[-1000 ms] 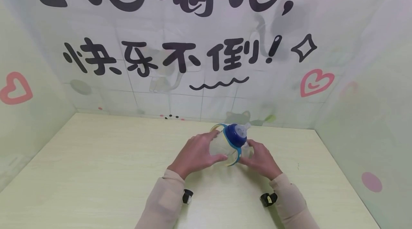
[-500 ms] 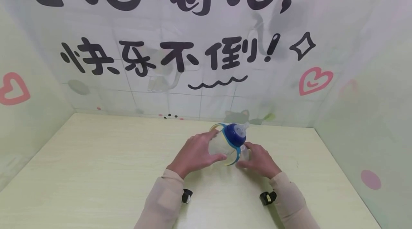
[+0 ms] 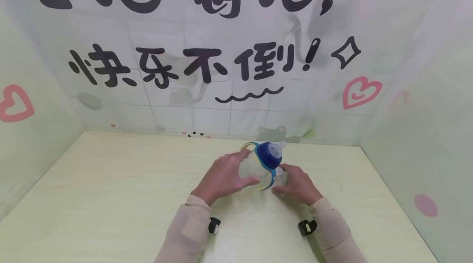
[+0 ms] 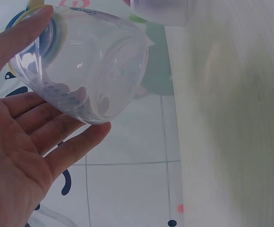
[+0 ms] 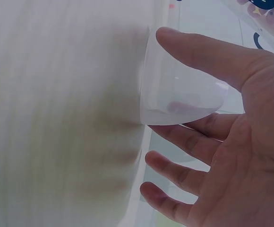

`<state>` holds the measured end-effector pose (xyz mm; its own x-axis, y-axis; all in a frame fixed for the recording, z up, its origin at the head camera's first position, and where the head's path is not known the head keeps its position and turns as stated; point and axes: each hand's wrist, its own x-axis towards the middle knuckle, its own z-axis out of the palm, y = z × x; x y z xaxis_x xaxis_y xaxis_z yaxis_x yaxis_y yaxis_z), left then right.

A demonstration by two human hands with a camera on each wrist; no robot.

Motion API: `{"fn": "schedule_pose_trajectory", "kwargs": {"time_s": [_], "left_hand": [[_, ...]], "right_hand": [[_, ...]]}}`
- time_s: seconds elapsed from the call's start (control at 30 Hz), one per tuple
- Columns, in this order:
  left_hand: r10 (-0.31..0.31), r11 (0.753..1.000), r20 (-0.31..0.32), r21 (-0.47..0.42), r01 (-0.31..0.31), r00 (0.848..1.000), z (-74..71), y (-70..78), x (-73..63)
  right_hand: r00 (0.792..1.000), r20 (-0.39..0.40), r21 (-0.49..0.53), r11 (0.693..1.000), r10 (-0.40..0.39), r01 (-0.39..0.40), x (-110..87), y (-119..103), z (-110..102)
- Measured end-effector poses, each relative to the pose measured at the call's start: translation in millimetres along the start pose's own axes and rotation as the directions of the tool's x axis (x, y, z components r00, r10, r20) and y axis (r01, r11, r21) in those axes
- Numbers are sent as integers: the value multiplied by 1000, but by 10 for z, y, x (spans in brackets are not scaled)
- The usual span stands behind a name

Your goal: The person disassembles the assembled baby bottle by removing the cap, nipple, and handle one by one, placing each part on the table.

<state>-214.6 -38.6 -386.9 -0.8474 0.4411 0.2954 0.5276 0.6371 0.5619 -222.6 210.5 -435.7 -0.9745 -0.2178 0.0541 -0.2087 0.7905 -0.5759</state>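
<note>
My left hand (image 3: 223, 174) grips a clear baby bottle (image 3: 251, 167) by its body, thumb on the near side and fingers on the far side. The bottle is tilted, its blue collar (image 3: 269, 155) and clear spout pointing up and right. Two blue-and-yellow handles (image 3: 272, 179) stick out from its neck. In the left wrist view the bottle's base (image 4: 120, 71) is off the table. To its right, my right hand (image 3: 298, 185) holds a translucent domed cap (image 5: 184, 94) between thumb and fingers. The cap stands dome up, its rim at the tabletop.
A pale wooden table (image 3: 122, 189) spreads around both hands. Behind it rises a printed back wall (image 3: 207, 111) with black lettering, and side panels (image 3: 417, 152) enclose the left and right. Both forearms carry black wrist devices (image 3: 308, 227).
The right hand has lowered the domed cap beside the bottle, and more of the cap now shows. My left hand and the bottle stay nearly still. The view has shifted slightly.
</note>
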Motion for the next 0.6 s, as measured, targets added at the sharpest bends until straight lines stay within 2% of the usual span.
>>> {"fn": "schedule_pose_trajectory", "kwargs": {"time_s": [0.13, 0.23, 0.33, 0.47, 0.53, 0.6], "left_hand": [[-3, 1000, 2, 0, 3, 1000, -4, -2, -5], [1, 1000, -4, 2, -1, 1000, -4, -7, -3], [0, 1000, -10, 1, 0, 1000, -1, -13, 2], [-5, 1000, -16, 1, 5, 1000, 1, -17, 12], [-1, 1000, -24, 8, 1, 1000, 0, -17, 14], [8, 1000, -33, 14, -8, 999, -1, -18, 16]], "right_hand": [[1000, 16, -7, 1000, -15, 15, -5, -8, -15], [999, -21, 6, 1000, -26, 26, -12, -51, -58], [991, -132, 70, 997, -36, 46, -30, -139, -130], [954, -293, 210, 970, -59, 124, -62, -292, -221], [940, -335, 269, 950, -64, 160, -78, -365, -249], [934, -350, 315, 932, -63, 181, -93, -429, -267]]}}
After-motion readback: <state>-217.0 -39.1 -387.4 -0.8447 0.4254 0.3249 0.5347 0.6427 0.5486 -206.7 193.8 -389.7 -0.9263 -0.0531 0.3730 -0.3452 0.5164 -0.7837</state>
